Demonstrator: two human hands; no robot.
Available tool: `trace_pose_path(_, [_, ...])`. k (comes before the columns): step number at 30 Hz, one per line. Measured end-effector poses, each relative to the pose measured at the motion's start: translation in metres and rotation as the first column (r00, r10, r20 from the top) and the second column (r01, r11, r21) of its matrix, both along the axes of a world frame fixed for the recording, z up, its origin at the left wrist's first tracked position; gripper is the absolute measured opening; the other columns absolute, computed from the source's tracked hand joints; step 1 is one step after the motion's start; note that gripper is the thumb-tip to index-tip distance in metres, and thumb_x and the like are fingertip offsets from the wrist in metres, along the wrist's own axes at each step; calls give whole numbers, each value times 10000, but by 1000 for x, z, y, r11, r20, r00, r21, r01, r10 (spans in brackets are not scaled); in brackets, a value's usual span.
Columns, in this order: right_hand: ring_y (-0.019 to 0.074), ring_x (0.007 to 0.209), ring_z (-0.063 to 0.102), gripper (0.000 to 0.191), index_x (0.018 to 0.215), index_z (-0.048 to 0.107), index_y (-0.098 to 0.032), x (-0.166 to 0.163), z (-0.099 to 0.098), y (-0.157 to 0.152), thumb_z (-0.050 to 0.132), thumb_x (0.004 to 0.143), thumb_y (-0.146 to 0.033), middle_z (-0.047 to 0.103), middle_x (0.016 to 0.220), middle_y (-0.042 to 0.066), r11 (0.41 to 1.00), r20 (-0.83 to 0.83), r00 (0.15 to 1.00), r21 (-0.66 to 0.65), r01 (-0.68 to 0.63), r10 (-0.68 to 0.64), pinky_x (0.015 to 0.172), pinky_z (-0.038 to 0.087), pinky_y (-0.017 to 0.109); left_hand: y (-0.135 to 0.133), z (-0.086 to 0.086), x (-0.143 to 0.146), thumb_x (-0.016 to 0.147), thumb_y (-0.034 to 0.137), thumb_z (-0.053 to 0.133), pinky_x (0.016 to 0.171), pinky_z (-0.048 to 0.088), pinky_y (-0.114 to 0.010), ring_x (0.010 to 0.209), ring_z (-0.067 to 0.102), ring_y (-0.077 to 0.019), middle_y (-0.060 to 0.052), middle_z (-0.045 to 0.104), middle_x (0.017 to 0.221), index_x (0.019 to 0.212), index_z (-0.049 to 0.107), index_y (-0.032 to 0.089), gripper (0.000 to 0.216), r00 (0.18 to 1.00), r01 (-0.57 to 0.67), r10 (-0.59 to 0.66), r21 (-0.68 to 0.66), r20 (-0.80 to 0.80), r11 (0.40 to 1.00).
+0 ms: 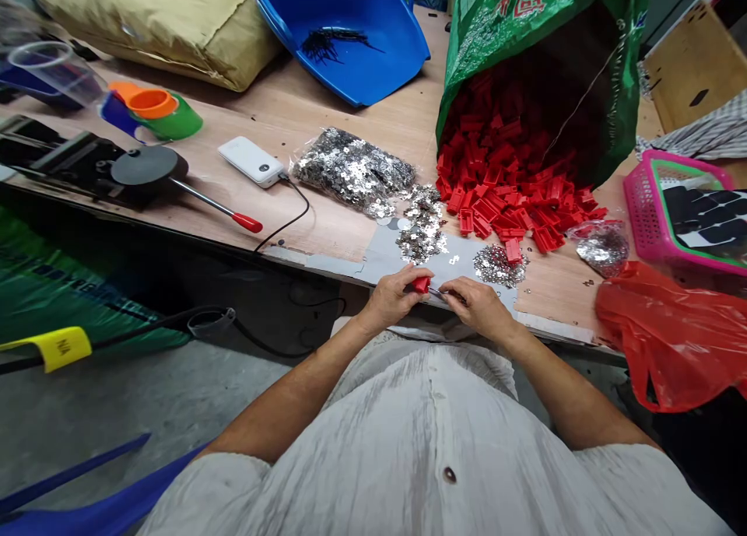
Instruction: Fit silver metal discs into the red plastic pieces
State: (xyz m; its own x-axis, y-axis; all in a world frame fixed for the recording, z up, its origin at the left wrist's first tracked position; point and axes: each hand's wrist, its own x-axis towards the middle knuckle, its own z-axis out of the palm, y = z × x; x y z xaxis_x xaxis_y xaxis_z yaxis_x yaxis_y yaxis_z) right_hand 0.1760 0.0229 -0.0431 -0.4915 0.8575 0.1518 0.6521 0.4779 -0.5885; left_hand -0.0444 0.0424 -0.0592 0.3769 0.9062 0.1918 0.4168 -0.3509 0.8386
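Observation:
My left hand (395, 293) is closed around a small red plastic part (421, 285) at the table's near edge. Close beside it, my right hand (478, 305) pinches a thin silvery metal piece (439, 292) whose tip meets the red part. Just beyond my hands lie loose heaps of small shiny metal pieces (421, 229) and a spill of red plastic parts (502, 197) pouring from a tipped green sack (542, 22).
A clear bag of metal pieces (350, 166), a white power bank (252, 161) with cable, a blue scoop bin (344, 30), a lever tool with red-tipped handle (145, 174), a pink basket (671, 209) and a red plastic bag (677, 334) surround the work spot.

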Motion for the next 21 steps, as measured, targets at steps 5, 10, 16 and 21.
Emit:
trace_pose_path(5, [178,870,653,172,1043,653,-221,-1,-3,4,540,921,-175,694,953,50,1000,-4,1000,8,-16,16,785,495,300,3,1,0,761,204,695,1116,408,-429,1097,673,-235,-7,751,1018,1091,693,242,332,999,17,-17,-7,42,1000])
trace_pose_path(10, [180,866,651,158,1034,647,-209,-1,-1,5,544,921,-170,691,947,50,1000,5,1000,-3,-19,19,785,491,302,3,3,0,742,195,713,1092,434,-428,1153,647,-259,-9,757,999,1058,710,256,322,997,3,-1,-22,75,1000])
trace_pose_path(16, [184,883,652,135,1006,654,-208,-5,-1,5,545,929,-186,691,953,54,999,42,999,-37,7,-6,776,485,294,2,1,0,738,195,725,1080,450,-420,1166,639,-268,-11,752,1003,1043,709,264,313,997,-12,13,-18,72,1000])
trace_pose_path(21, [181,859,642,126,969,659,-201,-12,11,4,543,926,-177,693,925,54,989,94,994,-128,71,-59,768,460,285,2,2,0,750,191,730,991,501,-395,1074,664,-251,-57,743,1023,1056,696,222,310,999,3,-5,41,42,999])
